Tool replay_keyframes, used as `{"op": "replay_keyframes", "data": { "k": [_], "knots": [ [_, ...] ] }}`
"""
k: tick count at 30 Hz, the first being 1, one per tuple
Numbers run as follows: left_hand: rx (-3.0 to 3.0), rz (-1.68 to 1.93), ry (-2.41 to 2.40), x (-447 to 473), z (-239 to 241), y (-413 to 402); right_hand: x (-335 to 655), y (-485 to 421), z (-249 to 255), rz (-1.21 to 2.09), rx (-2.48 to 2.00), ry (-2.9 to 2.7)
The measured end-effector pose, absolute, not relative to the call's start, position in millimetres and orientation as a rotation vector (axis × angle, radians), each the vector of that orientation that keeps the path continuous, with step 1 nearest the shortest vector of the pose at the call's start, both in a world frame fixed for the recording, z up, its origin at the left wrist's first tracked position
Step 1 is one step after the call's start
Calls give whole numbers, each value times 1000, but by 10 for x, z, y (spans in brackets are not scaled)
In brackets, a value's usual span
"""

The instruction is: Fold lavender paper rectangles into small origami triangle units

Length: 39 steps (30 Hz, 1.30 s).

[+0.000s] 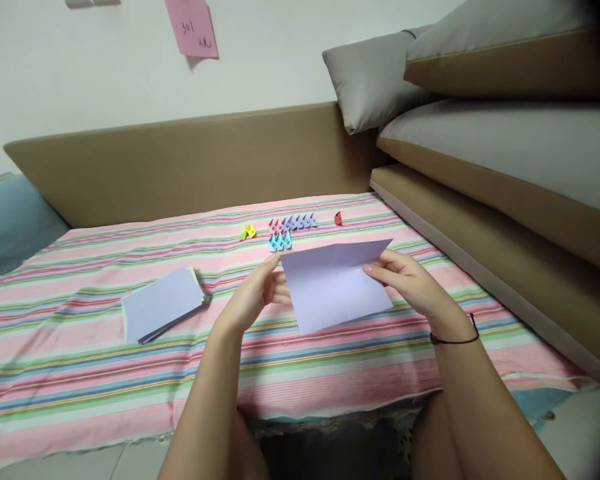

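Observation:
A lilac sheet of paper [335, 283] is held up above the striped cloth, with a faint crease near its middle. My right hand [397, 275] pinches its right side, thumb on the front face and fingers behind. At the left edge, my left hand [267, 287] has its thumb by the upper corner and its fingers partly hidden behind the sheet. Beyond the paper stand small folded paper pieces: a row of pink and lilac ones [293, 223], several turquoise ones [280, 241], two yellow ones [247, 231] and a red one [338, 218].
A stack of coloured paper [164, 305] lies to the left on the striped cloth [95, 373]. Large cushions [500, 147] are piled along the right side. A brown backrest [195, 167] runs across the back, and a blue cushion [17, 223] sits at the far left.

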<state>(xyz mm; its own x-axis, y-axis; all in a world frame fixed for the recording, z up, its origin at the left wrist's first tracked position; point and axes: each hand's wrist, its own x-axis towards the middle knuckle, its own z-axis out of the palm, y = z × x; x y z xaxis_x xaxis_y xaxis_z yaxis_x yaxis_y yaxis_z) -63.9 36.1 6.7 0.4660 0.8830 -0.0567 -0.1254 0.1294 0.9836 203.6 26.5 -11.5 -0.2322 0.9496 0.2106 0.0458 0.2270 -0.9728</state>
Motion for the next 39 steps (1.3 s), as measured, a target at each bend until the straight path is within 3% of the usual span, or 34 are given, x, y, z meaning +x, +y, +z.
{"op": "replay_keyframes", "data": {
  "k": [6, 13, 19, 25, 39],
  "knots": [
    [927, 629, 807, -440, -155, 326, 1959, 209, -52, 1331, -985, -1749],
    [1029, 365, 612, -229, -74, 204, 1886, 222, -77, 1310, -1034, -1765],
    [1062, 710, 723, -109, -92, 215, 1796, 260, -88, 1151, -958, -1355],
    [899, 1247, 778, 2, -172, 242, 1628, 194, -28, 1295, -939, -1335],
    [908, 1457, 871, 28, -65, 156, 1402, 54, 34, 1197, -1008, -1291]
  ]
}}
